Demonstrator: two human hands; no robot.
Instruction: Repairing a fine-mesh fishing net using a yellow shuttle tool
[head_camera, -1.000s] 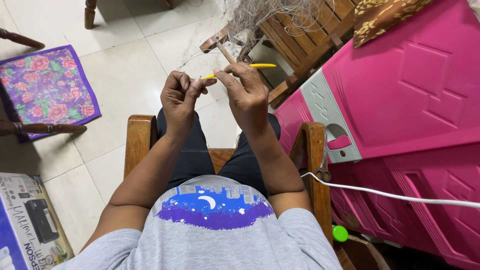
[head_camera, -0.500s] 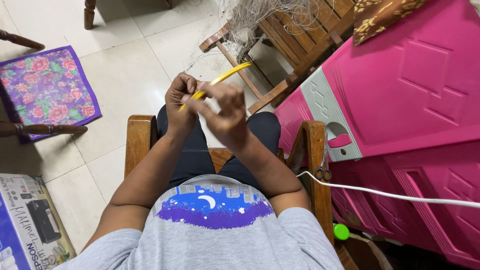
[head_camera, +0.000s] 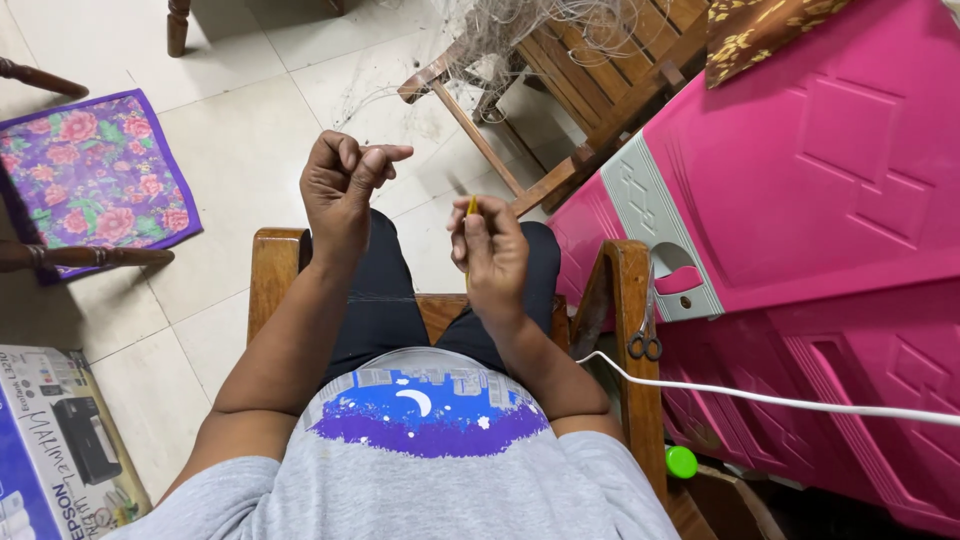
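I sit in a wooden chair (head_camera: 270, 275), looking down at both hands held over my knees. My right hand (head_camera: 488, 250) is closed on a thin yellow netting needle (head_camera: 472, 206), only its tip showing above the fingers. My left hand (head_camera: 343, 180) is raised and curled, pinching fine pale thread that runs toward a tangle of fishing net (head_camera: 520, 30) draped on a wooden chair frame (head_camera: 560, 90) ahead. The thread itself is barely visible.
A pink plastic cabinet (head_camera: 820, 180) fills the right side. Scissors (head_camera: 645, 340) hang by the chair's right arm, and a white cable (head_camera: 780, 400) crosses below. A floral purple cushion (head_camera: 90, 180) lies left; a printer box (head_camera: 50, 440) sits at bottom left.
My hands were together with the yellow needle lying across them. They have drawn apart: the left rose and moved left, the right pulled the needle back toward my lap.
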